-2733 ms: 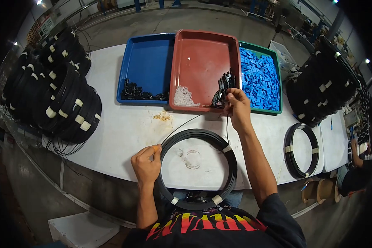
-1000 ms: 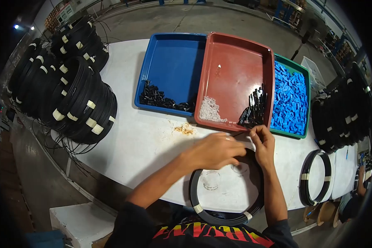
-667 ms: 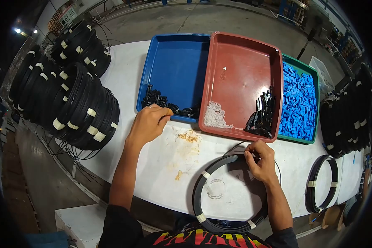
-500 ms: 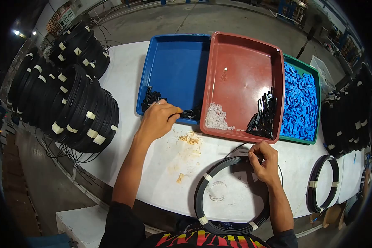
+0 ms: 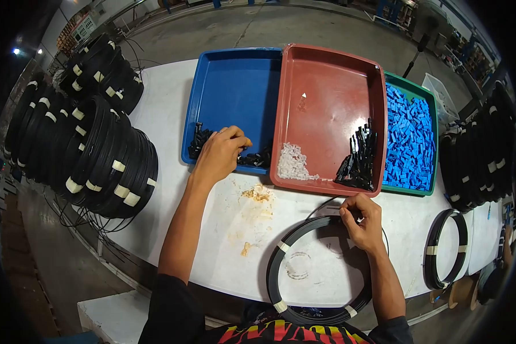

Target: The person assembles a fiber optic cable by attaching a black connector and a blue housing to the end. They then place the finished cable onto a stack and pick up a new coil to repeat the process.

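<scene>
My left hand (image 5: 223,153) reaches into the near end of the blue tray (image 5: 235,54), its fingers bent over small black parts (image 5: 257,157); whether a part is between the fingertips is hidden. My right hand (image 5: 362,221) is closed at the upper right of a black cable coil (image 5: 276,269) bound with pale tape, pinching the cable near its loose end. The coil lies partly over the white table's front edge. Beyond my right hand, the red tray (image 5: 332,51) holds clear pieces (image 5: 293,163) and long black parts (image 5: 358,157).
A green tray (image 5: 436,137) of blue pieces (image 5: 408,137) stands right of the red tray. Stacked black coils (image 5: 117,160) fill the left side, and more coils (image 5: 479,155) stand at the right. A smaller coil (image 5: 433,252) lies on the white table (image 5: 223,229) at right.
My left hand has shifted slightly within the blue tray, its fingers lifted and more bent. My right hand keeps its place at the coil. The whole view has moved slightly.
</scene>
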